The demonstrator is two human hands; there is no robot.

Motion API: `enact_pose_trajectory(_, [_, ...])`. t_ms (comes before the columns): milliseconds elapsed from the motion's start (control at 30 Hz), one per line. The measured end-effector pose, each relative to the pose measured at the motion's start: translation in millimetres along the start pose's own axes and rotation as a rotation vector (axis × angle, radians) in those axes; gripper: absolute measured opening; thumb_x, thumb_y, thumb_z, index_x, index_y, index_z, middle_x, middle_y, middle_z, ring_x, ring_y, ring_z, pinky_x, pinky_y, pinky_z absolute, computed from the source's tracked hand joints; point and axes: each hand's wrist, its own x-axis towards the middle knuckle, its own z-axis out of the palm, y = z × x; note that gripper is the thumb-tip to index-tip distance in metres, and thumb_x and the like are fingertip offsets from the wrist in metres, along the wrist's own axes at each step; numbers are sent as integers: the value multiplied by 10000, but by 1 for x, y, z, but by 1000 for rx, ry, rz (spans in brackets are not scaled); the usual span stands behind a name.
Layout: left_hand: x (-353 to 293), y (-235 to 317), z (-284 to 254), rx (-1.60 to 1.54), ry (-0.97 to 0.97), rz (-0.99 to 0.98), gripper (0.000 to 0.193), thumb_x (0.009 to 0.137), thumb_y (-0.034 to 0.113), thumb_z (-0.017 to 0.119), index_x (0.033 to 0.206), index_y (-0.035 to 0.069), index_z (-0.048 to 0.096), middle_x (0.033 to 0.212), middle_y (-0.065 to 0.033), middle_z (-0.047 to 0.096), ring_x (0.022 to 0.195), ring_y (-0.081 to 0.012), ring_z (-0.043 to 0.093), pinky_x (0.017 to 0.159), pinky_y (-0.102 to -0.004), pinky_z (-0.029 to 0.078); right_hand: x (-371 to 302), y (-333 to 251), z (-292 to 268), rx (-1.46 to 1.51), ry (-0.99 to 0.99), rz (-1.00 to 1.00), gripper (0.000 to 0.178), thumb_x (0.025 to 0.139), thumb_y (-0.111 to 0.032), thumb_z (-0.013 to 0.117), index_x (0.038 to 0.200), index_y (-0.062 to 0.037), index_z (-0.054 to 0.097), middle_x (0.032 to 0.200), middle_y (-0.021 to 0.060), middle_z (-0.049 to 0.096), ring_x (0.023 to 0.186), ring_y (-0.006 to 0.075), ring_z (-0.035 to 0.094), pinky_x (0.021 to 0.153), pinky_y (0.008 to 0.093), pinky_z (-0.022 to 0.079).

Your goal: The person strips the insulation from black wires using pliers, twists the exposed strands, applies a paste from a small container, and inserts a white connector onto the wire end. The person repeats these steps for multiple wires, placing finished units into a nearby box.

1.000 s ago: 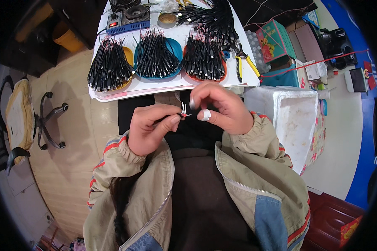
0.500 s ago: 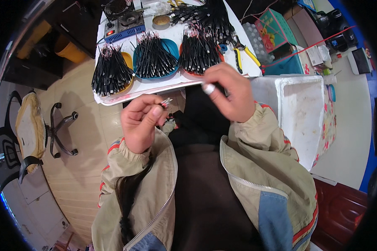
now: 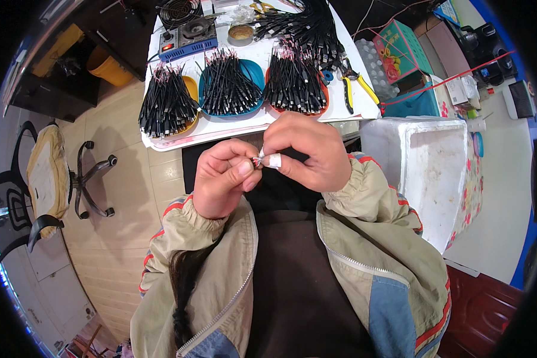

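Note:
In front of my chest, my left hand point(image 3: 225, 178) pinches a short cable end point(image 3: 256, 161) between thumb and fingers; thin stripped wires, some reddish and some silvery, stick out of it. My right hand point(image 3: 309, 152), with white tape round the thumb, closes its thumb and forefinger on the wire tips. Most of the cable is hidden by my left fingers. Just beyond my hands, bundles of short black cables with pinkish wire ends lie in a yellow tray point(image 3: 191, 89), a blue tray point(image 3: 253, 71) and an orange tray point(image 3: 326, 101).
The trays stand on a white table point(image 3: 161, 142). Behind them are a blue soldering unit point(image 3: 188, 48), a round tin point(image 3: 240, 34) and a pile of black cables point(image 3: 304, 24). Yellow-handled pliers point(image 3: 358, 86) lie right, above a white foam box point(image 3: 420, 173). An office chair point(image 3: 48, 173) stands left.
My right hand has come down and left, and its fingertips now meet the wires held in my left hand. My left hand has shifted slightly right. The view has tilted a little.

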Motion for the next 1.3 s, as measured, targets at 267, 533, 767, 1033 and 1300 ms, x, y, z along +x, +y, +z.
enact_pose_trajectory(267, [2,13,-8,820,-50,191,98,906,28,591,969,-40,623,751,-52,606,636,-85,540,572,-216,438,-7,5,2,900,-86,728,125,905,-76,601,982,22,589,890,27,605,800,104,566,709,274,477])
enact_pose_trajectory(533, [2,-8,-10,66,19,46,139,921,39,575,1032,-45,570,801,-68,594,641,-78,496,524,-196,351,-10,-8,7,-417,125,-110,294,657,-5,728,927,-55,622,895,81,600,808,275,588,705,358,460])
enact_pose_trajectory(767, [0,-8,-7,-28,13,4,136,915,35,576,1026,-44,572,832,-71,589,639,-81,492,511,-187,327,-8,-6,7,-552,136,-302,362,590,6,727,930,-56,619,895,73,603,784,264,593,660,365,445])
enact_pose_trajectory(1033, [-1,-7,-8,-79,-22,-64,133,917,33,572,1024,-44,572,841,-70,586,629,-77,487,484,-189,284,-8,-4,6,-503,108,-263,376,582,11,725,933,-54,607,893,68,596,773,249,586,667,360,438])
enact_pose_trajectory(1300, [0,-6,-6,200,-34,25,121,925,29,566,1022,-42,583,797,-58,599,631,-77,504,504,-189,340,-13,-10,4,-220,29,43,170,726,-1,693,866,-36,602,838,85,597,714,237,569,623,313,433])
